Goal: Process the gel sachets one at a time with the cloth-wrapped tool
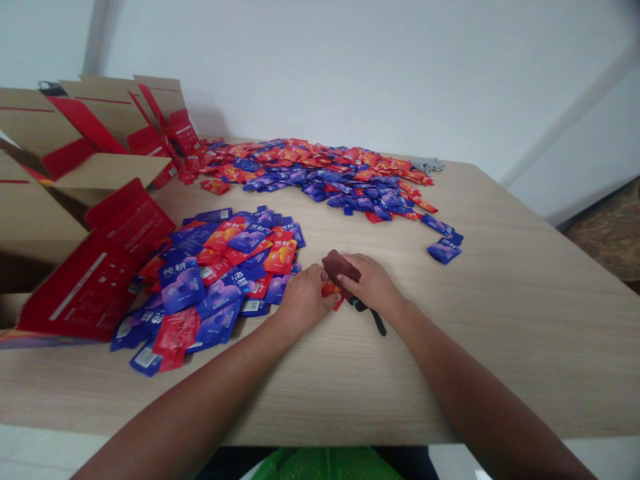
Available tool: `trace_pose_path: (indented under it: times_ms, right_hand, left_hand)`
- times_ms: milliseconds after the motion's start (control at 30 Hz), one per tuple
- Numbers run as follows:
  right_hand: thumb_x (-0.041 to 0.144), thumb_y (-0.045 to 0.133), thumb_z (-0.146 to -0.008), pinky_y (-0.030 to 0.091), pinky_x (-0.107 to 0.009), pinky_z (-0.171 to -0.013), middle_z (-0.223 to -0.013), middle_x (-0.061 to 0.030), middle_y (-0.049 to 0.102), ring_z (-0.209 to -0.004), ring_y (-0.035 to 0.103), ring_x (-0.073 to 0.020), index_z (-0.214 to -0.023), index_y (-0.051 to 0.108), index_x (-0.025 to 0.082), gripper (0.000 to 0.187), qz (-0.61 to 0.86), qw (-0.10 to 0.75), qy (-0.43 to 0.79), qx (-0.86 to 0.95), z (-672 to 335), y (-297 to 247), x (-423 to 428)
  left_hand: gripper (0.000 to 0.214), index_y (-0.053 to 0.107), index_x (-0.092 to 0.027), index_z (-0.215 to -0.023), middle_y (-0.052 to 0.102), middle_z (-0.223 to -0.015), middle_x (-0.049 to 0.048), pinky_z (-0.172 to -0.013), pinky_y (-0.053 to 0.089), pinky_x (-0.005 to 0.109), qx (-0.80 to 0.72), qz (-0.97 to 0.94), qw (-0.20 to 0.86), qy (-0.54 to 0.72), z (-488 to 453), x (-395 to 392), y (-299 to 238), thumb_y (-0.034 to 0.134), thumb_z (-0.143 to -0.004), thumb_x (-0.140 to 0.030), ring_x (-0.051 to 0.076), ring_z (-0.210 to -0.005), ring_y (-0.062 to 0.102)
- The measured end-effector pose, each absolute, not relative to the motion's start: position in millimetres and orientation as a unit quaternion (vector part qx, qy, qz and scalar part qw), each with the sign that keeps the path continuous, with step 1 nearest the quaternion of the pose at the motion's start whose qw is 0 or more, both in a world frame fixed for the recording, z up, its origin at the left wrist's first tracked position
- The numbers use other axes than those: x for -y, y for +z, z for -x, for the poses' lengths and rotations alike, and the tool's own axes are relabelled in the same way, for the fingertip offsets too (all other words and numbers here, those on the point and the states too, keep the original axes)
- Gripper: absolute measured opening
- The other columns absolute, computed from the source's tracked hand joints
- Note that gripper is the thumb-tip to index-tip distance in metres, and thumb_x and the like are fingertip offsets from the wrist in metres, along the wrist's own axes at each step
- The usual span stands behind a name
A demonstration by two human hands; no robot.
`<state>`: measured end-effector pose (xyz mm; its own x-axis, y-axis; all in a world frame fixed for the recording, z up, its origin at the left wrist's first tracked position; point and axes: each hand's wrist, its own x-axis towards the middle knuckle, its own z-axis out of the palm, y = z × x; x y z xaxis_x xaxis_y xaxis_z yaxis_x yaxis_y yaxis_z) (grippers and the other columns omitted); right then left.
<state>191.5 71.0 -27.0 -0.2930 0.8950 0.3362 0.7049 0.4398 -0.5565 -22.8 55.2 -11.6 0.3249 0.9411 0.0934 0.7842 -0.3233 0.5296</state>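
My left hand (306,297) is closed at the edge of a small red-orange packet (330,289), low over the table just right of the near pile. Against that packet my right hand (373,283) grips a flat, dark brown piece (338,265) whose kind I cannot make out. A black strap-like end (379,323) sticks out below the right hand; whether it joins the brown piece is hidden. Close by on the left lies a loose heap of blue-purple and red-orange packets (225,293), some face up, others showing barcodes.
Open cardboard boxes (100,280) with red printed flaps stand at the left. A long bank of similar packets (320,175) runs along the wall, with a grey crumpled item (428,165) at its right end. A few blue packets (444,250) lie apart on the wooden table (500,320).
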Motion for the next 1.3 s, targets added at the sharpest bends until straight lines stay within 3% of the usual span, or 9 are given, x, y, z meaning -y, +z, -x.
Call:
trace_pose_path:
  times_ms: [267,433,833,1033,1300]
  right_hand:
    - [0.029,0.071,-0.095,0.053,-0.041,-0.097,-0.119,-0.0096,0.076,-0.107,0.069,-0.0276,-0.131,0.072,0.023,0.036,0.553,0.308,0.129,0.763,-194.1,-32.3,-77.9]
    - [0.028,0.070,-0.094,0.052,-0.039,-0.092,-0.112,-0.0072,0.077,-0.102,0.069,-0.0271,-0.125,0.074,0.025,0.031,0.572,0.297,0.125,0.755,-196.6,-30.2,-82.6]
    - [0.030,0.070,-0.093,0.052,-0.042,-0.098,-0.120,-0.0099,0.076,-0.110,0.068,-0.0290,-0.133,0.072,0.024,0.041,0.643,0.300,0.083,0.700,-215.2,-41.0,-102.2]
    - [0.032,0.071,-0.093,0.052,-0.041,-0.098,-0.120,-0.0089,0.076,-0.109,0.069,-0.0280,-0.133,0.072,0.025,0.041,0.639,0.319,0.079,0.696,-214.9,-40.2,-98.9]
    - [0.033,0.070,-0.096,0.052,-0.041,-0.102,-0.125,-0.0110,0.076,-0.114,0.069,-0.0283,-0.136,0.070,0.021,0.042,0.628,0.338,0.077,0.697,-216.9,-40.2,-95.1]
  left_hand:
    - [0.035,0.058,-0.024,-0.101,0.076,-0.101,0.0063,-0.079,0.052,0.039,-0.558,-0.776,0.221,0.195,20.6,-54.6,-8.6,0.085,-0.082,-0.035,0.028,-0.093,0.073]
    - [0.032,0.058,-0.024,-0.102,0.075,-0.102,0.0058,-0.081,0.054,0.038,-0.551,-0.774,0.232,0.208,21.0,-55.4,-12.5,0.083,-0.083,-0.031,0.026,-0.092,0.073]
    - [0.018,0.062,-0.022,-0.091,0.072,-0.101,0.0033,-0.083,0.053,0.033,-0.494,-0.788,0.243,0.277,28.1,-58.9,-14.1,0.063,-0.083,-0.006,0.021,-0.096,0.067]
    - [0.020,0.066,-0.022,-0.091,0.073,-0.095,0.0011,-0.084,0.053,0.033,-0.496,-0.759,0.272,0.322,34.3,-70.2,-10.8,0.058,-0.082,-0.006,0.019,-0.091,0.068]
    - [0.017,0.069,-0.021,-0.104,0.073,-0.107,0.0044,-0.099,0.054,0.038,-0.601,-0.653,0.086,0.452,100.1,-107.1,28.1,0.067,-0.087,-0.023,0.024,-0.102,0.068]
